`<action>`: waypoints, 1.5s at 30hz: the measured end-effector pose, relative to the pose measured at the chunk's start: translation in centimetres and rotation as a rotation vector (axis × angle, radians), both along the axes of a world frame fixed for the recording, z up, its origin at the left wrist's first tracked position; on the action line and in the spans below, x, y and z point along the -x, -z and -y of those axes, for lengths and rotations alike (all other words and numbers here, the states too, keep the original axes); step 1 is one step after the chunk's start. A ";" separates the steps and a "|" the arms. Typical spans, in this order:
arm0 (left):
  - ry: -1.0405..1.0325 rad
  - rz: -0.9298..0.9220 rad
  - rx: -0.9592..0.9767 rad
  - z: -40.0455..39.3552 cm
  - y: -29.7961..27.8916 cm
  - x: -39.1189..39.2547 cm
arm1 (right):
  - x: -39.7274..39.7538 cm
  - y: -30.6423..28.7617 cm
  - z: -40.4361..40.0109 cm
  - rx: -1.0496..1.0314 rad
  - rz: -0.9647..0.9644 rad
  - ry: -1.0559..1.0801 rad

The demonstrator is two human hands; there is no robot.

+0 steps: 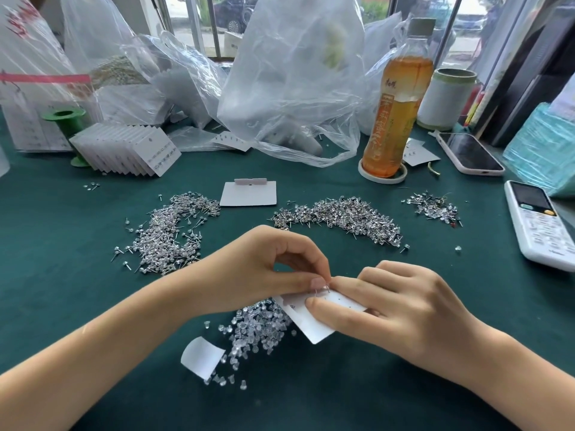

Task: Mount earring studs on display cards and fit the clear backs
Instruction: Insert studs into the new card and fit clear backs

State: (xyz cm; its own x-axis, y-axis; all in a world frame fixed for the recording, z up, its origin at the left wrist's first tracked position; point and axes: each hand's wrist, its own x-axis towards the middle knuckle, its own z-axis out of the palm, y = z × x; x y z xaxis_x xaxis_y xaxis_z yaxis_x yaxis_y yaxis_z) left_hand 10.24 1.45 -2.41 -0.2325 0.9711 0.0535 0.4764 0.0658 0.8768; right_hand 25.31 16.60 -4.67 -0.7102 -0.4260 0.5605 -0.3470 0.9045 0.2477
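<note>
Seen from a head camera, two bare hands work over a dark green felt table (62,275). The right hand (401,309) grips a white paper display card (311,329) with small punched holes, held tilted just above a heap of clear plastic backs (255,331). The left hand (264,272) pinches thin metal stud posts (323,287) at the card's upper edge. Two glittering piles of silver earring studs (174,231) lie beyond. Farther back stand a fanned stack of white cards (130,150), crinkled clear plastic bags (289,79), and an amber tea bottle (395,101) whose label bears Chinese characters, too blurred to read.
</note>
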 end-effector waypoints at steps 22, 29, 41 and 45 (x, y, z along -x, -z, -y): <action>0.037 -0.048 0.016 0.0 0.6 -0.1 | 0.1 0.8 0.5 -0.076 -0.102 0.001; -0.001 0.111 -0.028 0.0 -0.1 0.1 | 0.1 0.4 0.4 -0.050 -0.102 0.006; -0.001 -0.077 0.026 0.0 0.2 -0.2 | 0.2 0.8 0.4 -0.068 -0.092 0.009; 0.000 -0.094 0.019 0.1 0.4 -0.2 | 0.0 0.8 0.3 -0.070 -0.106 0.000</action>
